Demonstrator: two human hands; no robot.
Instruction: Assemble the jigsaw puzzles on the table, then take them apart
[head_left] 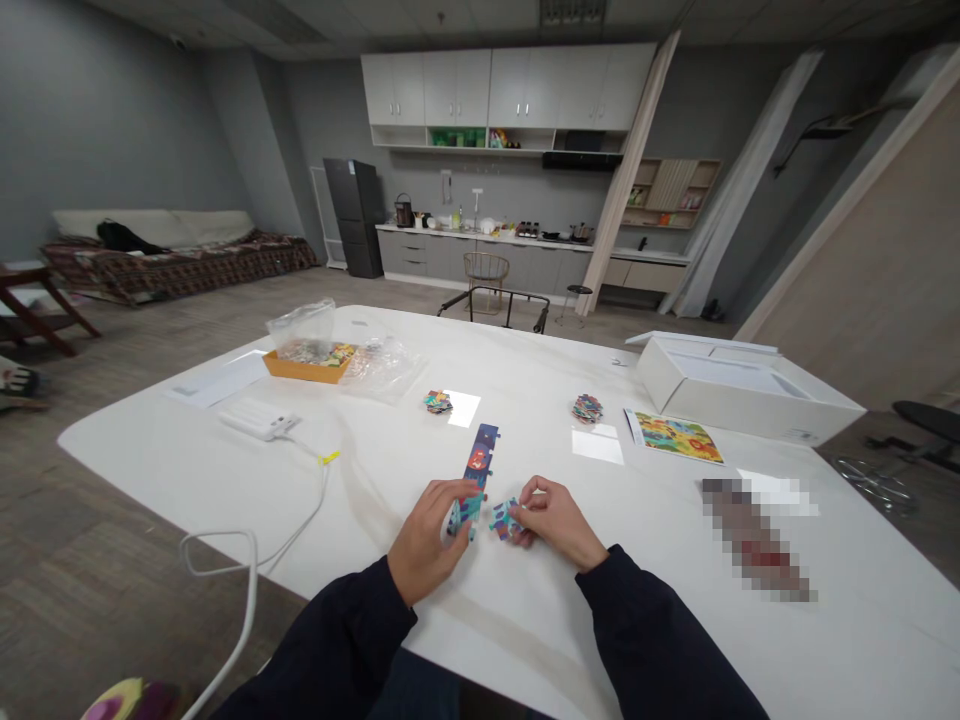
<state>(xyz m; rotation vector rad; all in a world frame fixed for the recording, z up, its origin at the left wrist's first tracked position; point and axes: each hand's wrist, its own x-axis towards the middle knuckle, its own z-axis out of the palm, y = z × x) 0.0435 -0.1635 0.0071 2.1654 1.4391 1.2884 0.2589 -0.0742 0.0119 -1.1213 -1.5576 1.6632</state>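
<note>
A strip of joined jigsaw puzzle pieces [481, 455], dark blue with a red-orange figure, lies on the white table in front of me. My left hand [429, 535] is closed at its near end, thumb and fingers on a teal puzzle piece [469, 508]. Whether that piece is joined to the strip is hard to see under the fingers. Just to the right, my right hand [553, 518] pinches another teal and purple puzzle piece [505, 518], a small gap apart from the strip. Two piles of puzzle pieces, a left pile [437, 402] and a right pile [586, 408], lie farther off.
An orange tray [307, 367] with puzzle pieces and clear plastic wrap [386, 365] stand back left. Nearer are a white power bank [259, 423] and its cable [304, 525]. Rightward lie a picture card [675, 437], a white box [739, 390] and a blurred item [757, 545].
</note>
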